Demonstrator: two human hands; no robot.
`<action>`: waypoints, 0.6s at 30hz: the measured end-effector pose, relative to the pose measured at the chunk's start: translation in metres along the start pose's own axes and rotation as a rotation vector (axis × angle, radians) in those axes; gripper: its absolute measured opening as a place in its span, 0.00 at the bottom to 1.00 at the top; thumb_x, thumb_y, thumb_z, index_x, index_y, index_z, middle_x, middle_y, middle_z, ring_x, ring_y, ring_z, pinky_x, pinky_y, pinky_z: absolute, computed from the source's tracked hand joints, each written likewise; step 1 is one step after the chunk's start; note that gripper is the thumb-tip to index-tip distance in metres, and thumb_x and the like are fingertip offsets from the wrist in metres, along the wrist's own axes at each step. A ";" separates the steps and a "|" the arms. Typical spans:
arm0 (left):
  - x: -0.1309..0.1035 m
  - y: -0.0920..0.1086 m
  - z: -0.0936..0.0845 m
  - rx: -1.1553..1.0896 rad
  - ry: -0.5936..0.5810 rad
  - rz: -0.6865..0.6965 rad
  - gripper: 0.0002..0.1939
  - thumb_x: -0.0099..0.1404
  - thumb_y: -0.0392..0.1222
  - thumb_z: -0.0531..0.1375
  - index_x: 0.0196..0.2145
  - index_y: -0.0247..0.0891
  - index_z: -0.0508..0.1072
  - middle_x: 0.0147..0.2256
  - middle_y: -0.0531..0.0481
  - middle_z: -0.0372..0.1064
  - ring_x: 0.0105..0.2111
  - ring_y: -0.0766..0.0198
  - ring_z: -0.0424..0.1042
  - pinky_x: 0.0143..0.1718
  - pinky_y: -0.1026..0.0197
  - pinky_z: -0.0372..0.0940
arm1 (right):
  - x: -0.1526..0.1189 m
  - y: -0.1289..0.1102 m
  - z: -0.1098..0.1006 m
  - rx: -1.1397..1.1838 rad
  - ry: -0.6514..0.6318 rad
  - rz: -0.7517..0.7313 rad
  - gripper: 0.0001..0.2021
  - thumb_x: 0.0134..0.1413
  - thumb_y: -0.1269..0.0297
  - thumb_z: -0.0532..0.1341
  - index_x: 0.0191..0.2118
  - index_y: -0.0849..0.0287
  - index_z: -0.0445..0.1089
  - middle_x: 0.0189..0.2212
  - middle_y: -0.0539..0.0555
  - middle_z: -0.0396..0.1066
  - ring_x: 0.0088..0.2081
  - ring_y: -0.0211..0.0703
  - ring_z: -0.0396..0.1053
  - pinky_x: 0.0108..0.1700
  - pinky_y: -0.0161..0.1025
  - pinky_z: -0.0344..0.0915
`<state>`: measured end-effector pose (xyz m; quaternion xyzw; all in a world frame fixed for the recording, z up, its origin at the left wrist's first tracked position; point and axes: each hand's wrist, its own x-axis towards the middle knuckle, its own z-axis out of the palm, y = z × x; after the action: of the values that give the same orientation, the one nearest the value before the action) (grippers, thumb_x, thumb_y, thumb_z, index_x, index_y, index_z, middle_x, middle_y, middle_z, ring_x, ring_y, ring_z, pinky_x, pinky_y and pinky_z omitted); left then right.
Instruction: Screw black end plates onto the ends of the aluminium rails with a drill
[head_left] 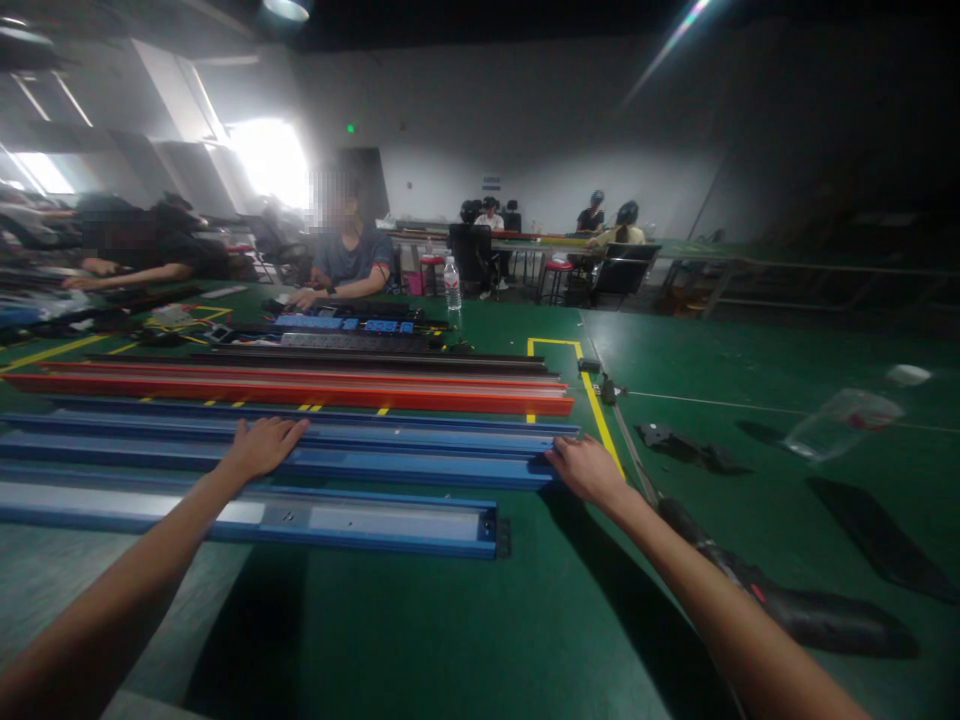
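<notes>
Long blue channel profiles [420,468] lie side by side across the green table in front of me. My left hand [262,447] rests over them left of the middle, its fingers stretched out along the upper rail. At their right end, my right hand [589,468] has its fingers curled on the end of a blue profile. Closer to me lies a separate blue channel [360,520] with a pale inner strip and a black end cap [503,537]; neither hand holds it. My left forearm crosses over part of it.
Red-orange profiles [450,400] and dark ones lie beyond. To the right are a black power tool [810,605], a dark flat object [877,530], black parts [690,448] and a tipped plastic bottle [840,425]. A water bottle [451,285] stands near a seated person [352,260] opposite.
</notes>
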<state>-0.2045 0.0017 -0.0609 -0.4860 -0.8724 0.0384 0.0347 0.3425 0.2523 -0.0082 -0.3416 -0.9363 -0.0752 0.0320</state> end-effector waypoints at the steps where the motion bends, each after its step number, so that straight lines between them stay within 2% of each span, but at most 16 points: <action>1: 0.000 0.000 0.000 0.005 -0.001 0.001 0.34 0.73 0.55 0.38 0.51 0.29 0.74 0.51 0.30 0.73 0.54 0.38 0.68 0.59 0.28 0.49 | 0.000 0.000 0.000 -0.003 0.001 0.004 0.20 0.72 0.56 0.49 0.45 0.62 0.74 0.42 0.62 0.80 0.42 0.50 0.78 0.55 0.48 0.65; 4: 0.001 0.000 0.000 0.013 0.002 0.006 0.35 0.73 0.56 0.38 0.50 0.29 0.75 0.50 0.30 0.74 0.54 0.39 0.69 0.59 0.30 0.50 | -0.001 -0.001 0.000 -0.009 0.002 0.018 0.19 0.72 0.56 0.50 0.45 0.62 0.73 0.41 0.60 0.80 0.42 0.48 0.77 0.53 0.49 0.67; 11: 0.000 0.001 0.000 0.010 0.029 0.018 0.37 0.72 0.58 0.36 0.49 0.30 0.76 0.51 0.31 0.74 0.54 0.37 0.69 0.58 0.28 0.50 | -0.001 -0.001 0.001 -0.007 0.004 0.036 0.20 0.71 0.55 0.48 0.43 0.60 0.75 0.38 0.64 0.81 0.41 0.54 0.78 0.50 0.46 0.67; 15: -0.001 0.001 -0.006 0.014 0.046 0.055 0.37 0.71 0.59 0.37 0.45 0.31 0.77 0.46 0.32 0.76 0.49 0.39 0.72 0.56 0.37 0.58 | 0.000 0.000 0.001 0.000 0.014 0.026 0.19 0.71 0.55 0.49 0.43 0.60 0.75 0.39 0.63 0.81 0.40 0.54 0.78 0.49 0.46 0.67; 18: 0.000 0.004 -0.015 0.028 0.095 0.101 0.36 0.71 0.61 0.37 0.43 0.33 0.76 0.43 0.34 0.76 0.46 0.42 0.74 0.51 0.45 0.63 | 0.001 0.001 -0.002 0.014 0.029 0.019 0.21 0.70 0.53 0.49 0.40 0.59 0.76 0.36 0.63 0.81 0.41 0.56 0.77 0.48 0.47 0.67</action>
<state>-0.1998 0.0037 -0.0468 -0.5302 -0.8435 0.0291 0.0808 0.3429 0.2535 -0.0063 -0.3493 -0.9329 -0.0733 0.0486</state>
